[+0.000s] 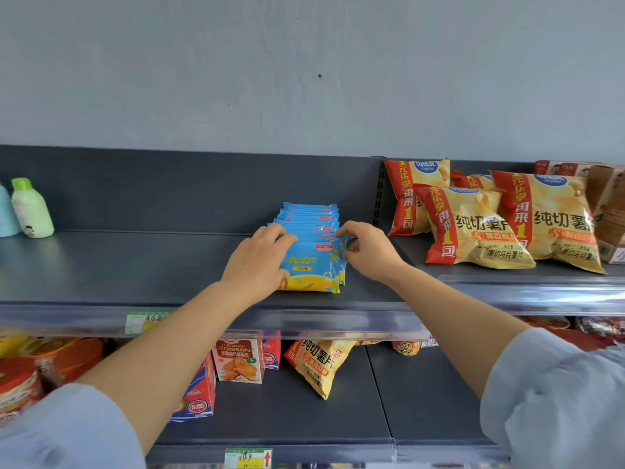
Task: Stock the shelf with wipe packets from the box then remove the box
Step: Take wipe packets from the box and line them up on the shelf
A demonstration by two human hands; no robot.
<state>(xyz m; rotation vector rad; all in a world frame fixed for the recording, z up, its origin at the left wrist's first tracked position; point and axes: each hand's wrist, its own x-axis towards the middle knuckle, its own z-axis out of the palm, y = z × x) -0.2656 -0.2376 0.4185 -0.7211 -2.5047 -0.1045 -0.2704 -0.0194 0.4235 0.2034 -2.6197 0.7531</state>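
Left hand [260,262] and right hand [367,250] grip the front wipe packet [314,265] near chip bags [473,228].

wipe packets [313,262]: one row, about 9, rear ones overlap so exact count unclear. chip bags [473,228]: 4 on upper shelf [135,265], 1 below. bottles [31,211]: 2. croissant box [238,360]: 1. blue-red cartons [199,394]: 2.

Soft, bright light falls all over, the shelf edge [541,294] shines at 3 o'clock, and things look bent and fuzzy at 5 and 7 o'clock.
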